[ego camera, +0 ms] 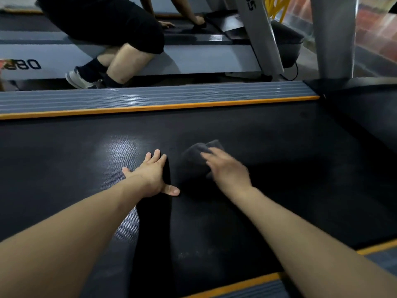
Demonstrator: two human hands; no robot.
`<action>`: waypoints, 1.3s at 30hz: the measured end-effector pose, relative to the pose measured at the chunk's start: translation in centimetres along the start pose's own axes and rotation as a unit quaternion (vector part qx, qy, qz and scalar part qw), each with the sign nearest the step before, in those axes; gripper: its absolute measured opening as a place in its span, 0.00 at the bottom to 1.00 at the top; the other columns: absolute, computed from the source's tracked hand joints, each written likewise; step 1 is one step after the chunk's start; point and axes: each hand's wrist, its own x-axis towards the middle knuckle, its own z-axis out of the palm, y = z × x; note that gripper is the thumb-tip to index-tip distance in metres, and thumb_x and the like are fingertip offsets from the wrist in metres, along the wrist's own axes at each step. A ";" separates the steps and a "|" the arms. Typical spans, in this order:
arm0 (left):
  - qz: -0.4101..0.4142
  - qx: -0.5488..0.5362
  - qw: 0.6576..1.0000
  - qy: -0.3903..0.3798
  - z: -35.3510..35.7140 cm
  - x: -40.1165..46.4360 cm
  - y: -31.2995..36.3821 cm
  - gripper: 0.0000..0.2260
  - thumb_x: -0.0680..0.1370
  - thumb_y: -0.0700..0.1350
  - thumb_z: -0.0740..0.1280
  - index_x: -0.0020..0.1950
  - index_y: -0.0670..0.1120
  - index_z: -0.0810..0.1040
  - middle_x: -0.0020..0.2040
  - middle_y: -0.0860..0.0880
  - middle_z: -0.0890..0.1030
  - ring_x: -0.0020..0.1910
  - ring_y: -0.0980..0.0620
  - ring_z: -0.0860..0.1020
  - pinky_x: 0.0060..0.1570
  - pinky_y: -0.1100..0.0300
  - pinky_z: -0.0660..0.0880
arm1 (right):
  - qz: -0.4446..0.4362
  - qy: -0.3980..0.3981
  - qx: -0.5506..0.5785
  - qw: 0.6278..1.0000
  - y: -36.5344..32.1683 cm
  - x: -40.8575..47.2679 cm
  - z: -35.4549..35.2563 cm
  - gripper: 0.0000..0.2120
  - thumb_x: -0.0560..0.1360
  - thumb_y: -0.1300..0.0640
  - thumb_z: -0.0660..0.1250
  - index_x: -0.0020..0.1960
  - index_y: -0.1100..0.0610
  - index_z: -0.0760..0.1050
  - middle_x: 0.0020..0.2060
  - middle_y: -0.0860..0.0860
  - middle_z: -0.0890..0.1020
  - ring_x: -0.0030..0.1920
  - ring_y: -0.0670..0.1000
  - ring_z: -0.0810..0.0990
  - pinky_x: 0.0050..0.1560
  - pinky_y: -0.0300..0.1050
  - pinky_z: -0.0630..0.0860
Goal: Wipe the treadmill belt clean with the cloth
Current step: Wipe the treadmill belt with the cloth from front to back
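The black textured treadmill belt (268, 134) fills the middle of the head view. A dark grey cloth (194, 157) lies bunched on it near the centre. My right hand (227, 168) presses on the cloth's near right part, fingers over it, slightly blurred. Just left of the cloth, my left hand (151, 175) rests flat on the belt with fingers spread and nothing in it. A shiny patch of belt (120, 149) reflects light beyond the left hand.
A grey ribbed side rail with an orange stripe (150, 100) borders the belt's far side, and another orange-edged rail (247, 284) borders the near side. Another person (111, 39) kneels at the neighbouring treadmill beyond. A grey upright post (335, 37) rises at the right.
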 end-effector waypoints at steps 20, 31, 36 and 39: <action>0.002 0.023 1.000 0.003 -0.4 -0.2 0.2 0.60 0.63 0.70 0.77 0.83 0.54 0.46 0.83 0.57 0.38 0.81 0.53 0.37 0.68 0.19 0.49 | 0.207 -0.006 -0.062 0.976 7.6 -3.4 -3.9 0.22 0.83 0.47 0.55 0.76 0.48 0.64 0.77 0.51 0.62 0.76 0.53 0.61 0.73 0.47 0.62; 0.003 0.035 0.998 0.045 0.7 -1.6 0.0 0.52 0.68 0.72 0.71 0.83 0.55 0.50 0.83 0.55 0.42 0.82 0.49 0.39 0.69 0.21 0.52 | -0.023 -0.097 -0.017 0.995 -6.7 -3.7 0.7 0.28 0.79 0.49 0.58 0.78 0.48 0.58 0.78 0.52 0.57 0.78 0.55 0.55 0.77 0.53 0.57; 0.016 0.070 0.993 0.098 1.1 -4.2 0.2 0.37 0.74 0.70 0.66 0.78 0.56 0.63 0.82 0.50 0.53 0.82 0.43 0.46 0.74 0.30 0.54 | 0.110 -0.068 -0.032 0.991 2.5 -4.1 -3.1 0.25 0.81 0.47 0.58 0.77 0.43 0.59 0.79 0.49 0.57 0.78 0.52 0.58 0.75 0.47 0.61; 0.018 0.059 0.997 0.041 1.3 -6.0 -0.2 0.47 0.69 0.74 0.69 0.81 0.57 0.55 0.83 0.52 0.50 0.81 0.45 0.49 0.74 0.34 0.58 | 0.212 -0.087 -0.080 0.970 3.3 -4.4 -3.6 0.27 0.82 0.44 0.53 0.79 0.45 0.51 0.80 0.51 0.50 0.79 0.55 0.52 0.75 0.52 0.60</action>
